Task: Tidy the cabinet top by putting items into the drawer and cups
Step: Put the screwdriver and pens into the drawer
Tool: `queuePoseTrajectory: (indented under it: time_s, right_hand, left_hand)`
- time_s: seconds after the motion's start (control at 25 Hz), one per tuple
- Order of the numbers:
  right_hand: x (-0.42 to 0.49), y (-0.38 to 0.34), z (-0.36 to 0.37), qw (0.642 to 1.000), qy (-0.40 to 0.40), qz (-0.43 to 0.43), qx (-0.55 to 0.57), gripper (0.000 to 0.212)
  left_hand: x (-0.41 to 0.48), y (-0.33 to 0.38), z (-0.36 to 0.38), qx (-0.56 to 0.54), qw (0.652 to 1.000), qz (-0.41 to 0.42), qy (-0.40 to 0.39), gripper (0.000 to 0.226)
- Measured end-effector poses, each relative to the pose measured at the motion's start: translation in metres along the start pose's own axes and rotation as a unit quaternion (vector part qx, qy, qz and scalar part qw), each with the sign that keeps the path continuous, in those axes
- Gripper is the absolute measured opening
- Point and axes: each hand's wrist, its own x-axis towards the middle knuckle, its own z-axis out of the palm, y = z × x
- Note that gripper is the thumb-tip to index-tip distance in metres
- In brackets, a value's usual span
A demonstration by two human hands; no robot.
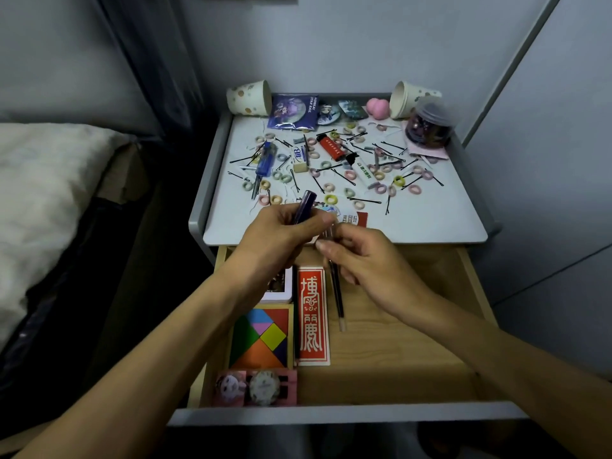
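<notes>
My left hand (281, 230) grips a dark purple pen cap (305, 205) above the cabinet's front edge. Close beside it my right hand (361, 260) pinches a thin dark pen (337, 293) that hangs down over the open wooden drawer (397, 342). The grey cabinet top (430, 223) is strewn with several small hair ties, black hairpins, a red lighter (330, 148), a blue pen (265, 160) and erasers. Two paper cups lie on their sides at the back, one at the left (250, 97), one at the right (409, 98).
In the drawer lie a tangram puzzle (261, 339), a red card box (311, 316), a card deck (280, 286) and a pink packet with a watch (255, 387). A jar (430, 125), badges and a pink sponge (377, 107) stand at the back. A bed (43, 193) is on the left.
</notes>
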Motion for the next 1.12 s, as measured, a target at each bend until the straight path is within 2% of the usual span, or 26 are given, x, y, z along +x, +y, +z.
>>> queuePoseTrajectory:
  time_s: [0.08, 0.32, 0.48, 0.6, 0.68, 0.8, 0.92, 1.12]
  right_hand:
    - [0.001, 0.002, -0.001, 1.000, 0.003, 0.013, 0.005, 0.021]
    - [-0.003, 0.019, 0.005, 0.996, -0.068, 0.050, -0.001, 0.016]
    - [-0.005, 0.027, 0.004, 0.995, -0.067, 0.074, -0.020, 0.014]
    - [-0.010, 0.041, 0.007, 0.977, -0.135, 0.148, -0.077, 0.011]
    - [-0.017, 0.060, 0.015, 0.953, -0.166, 0.221, -0.127, 0.011]
    - [-0.013, 0.084, 0.029, 0.938, -0.153, 0.279, -0.136, 0.018]
    - [0.007, 0.093, 0.047, 0.946, -0.098, 0.274, -0.142, 0.021]
    - [0.029, 0.107, 0.066, 0.945, -0.067, 0.238, -0.216, 0.012]
  left_hand:
    - [0.000, -0.001, -0.002, 0.006, 1.000, 0.006, 0.009, 0.015]
    - [0.005, -0.008, -0.013, -0.021, 0.995, -0.030, 0.096, 0.012]
    - [0.007, -0.013, -0.018, -0.031, 0.993, -0.061, 0.099, 0.016]
    - [0.011, -0.005, -0.028, -0.074, 0.980, -0.070, 0.169, 0.033]
    - [0.016, 0.003, -0.040, -0.128, 0.966, -0.067, 0.216, 0.035]
    - [0.020, 0.010, -0.052, -0.181, 0.951, -0.038, 0.246, 0.029]
    - [0.020, 0.010, -0.056, -0.193, 0.948, -0.031, 0.250, 0.024]
    - [0.020, 0.011, -0.061, -0.169, 0.949, -0.039, 0.262, 0.027]
